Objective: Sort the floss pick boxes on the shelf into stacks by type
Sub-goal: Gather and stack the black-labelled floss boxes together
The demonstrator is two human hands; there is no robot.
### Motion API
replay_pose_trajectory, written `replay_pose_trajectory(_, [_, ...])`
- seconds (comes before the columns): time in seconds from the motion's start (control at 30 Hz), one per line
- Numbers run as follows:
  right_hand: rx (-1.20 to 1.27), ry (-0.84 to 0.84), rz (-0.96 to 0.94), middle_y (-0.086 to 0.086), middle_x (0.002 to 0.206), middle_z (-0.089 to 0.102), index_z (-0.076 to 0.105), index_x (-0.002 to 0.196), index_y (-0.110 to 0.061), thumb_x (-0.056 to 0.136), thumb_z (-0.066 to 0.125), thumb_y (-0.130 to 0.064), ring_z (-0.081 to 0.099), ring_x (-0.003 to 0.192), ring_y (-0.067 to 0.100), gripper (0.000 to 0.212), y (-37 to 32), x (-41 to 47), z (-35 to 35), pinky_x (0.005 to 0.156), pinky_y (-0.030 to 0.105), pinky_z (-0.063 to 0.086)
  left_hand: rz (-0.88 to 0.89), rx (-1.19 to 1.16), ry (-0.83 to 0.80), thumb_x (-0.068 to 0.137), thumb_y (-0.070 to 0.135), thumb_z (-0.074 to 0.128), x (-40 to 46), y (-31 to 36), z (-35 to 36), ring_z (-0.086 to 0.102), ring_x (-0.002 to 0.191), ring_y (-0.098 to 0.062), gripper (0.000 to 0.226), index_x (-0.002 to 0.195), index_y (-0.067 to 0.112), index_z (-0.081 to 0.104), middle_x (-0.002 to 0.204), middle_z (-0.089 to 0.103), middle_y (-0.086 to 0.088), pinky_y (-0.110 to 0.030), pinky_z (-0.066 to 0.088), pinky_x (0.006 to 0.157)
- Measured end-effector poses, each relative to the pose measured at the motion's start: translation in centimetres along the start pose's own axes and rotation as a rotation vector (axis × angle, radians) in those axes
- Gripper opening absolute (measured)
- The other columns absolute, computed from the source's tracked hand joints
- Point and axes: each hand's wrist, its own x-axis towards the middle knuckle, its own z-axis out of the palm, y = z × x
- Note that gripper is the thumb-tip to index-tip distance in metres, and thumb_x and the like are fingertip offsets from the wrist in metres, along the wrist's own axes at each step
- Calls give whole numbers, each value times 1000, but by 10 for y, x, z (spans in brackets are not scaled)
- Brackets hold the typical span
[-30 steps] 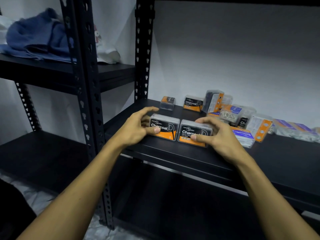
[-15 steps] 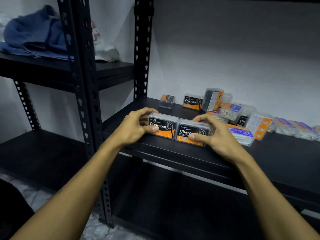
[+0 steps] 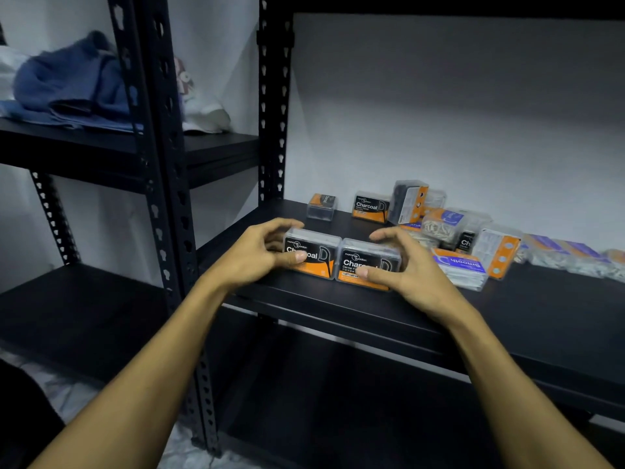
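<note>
two Charcoal boxes (image 3: 341, 257) side by side, upright

The left hand (image 3: 260, 253) covers the left end of one Charcoal box (image 3: 313, 253), its thumb over the letters in the middle of the word, and the right hand (image 3: 411, 272) hides the right end and lower label of the box beside it (image 3: 367, 262). Boxes in the pile (image 3: 449, 228) overlap, so most labels show only in part. The purple packs (image 3: 575, 253) at the right edge are blurred and cut off.
</note>
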Motion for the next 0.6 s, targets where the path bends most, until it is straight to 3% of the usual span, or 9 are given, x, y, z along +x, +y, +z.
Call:
replay_pose_trajectory(0.1, [137,66,57,0,104,70,55,122,-28,79,75,-41,67,101,6,48,-4,-1,-3,94,33,49,-49,-151,30,81,52,72,0,3,-4,64,116,-10,57,132,31,58,123,69,3,-33,48,102])
replay_pose_trajectory(0.2, [230,172,70,10,101,71,61,115,-24,83,62,-47,69,100,19,39,-7,6,-12,94,44,52,-93,-271,94,72,77,61,6,4,-11,65,116,-12,73,128,31,61,122,71,3,-39,46,101])
replay_pose_trajectory(0.37, [166,268,6,8,97,73,66,100,-22,97,44,-43,68,93,25,30,-15,34,-25,88,44,51,-185,-235,193,90,66,47,44,-2,-19,69,108,-16,55,118,23,67,112,74,-2,-35,51,95])
replay_pose_trajectory(0.5, [-24,160,-17,2,104,72,66,105,-19,105,41,-21,67,103,18,26,-7,66,-25,94,35,51,-270,-96,97,101,49,45,93,-11,-12,62,100,-18,51,126,8,61,111,67,-6,-26,49,86])
replay_pose_trajectory(0.53, [-82,126,1,2,105,71,66,106,-19,103,45,-15,66,104,16,22,-3,77,-26,97,35,51,-298,-10,54,100,53,43,106,-14,-11,60,104,-19,57,132,7,58,118,65,-8,-29,48,94])
replay_pose_trajectory(0.6, [-208,68,26,4,108,70,64,107,-19,97,51,-4,65,107,19,22,6,102,-27,102,39,49,-344,264,-27,96,68,31,125,-15,-8,50,131,-23,76,145,12,47,146,52,-7,-39,32,115])
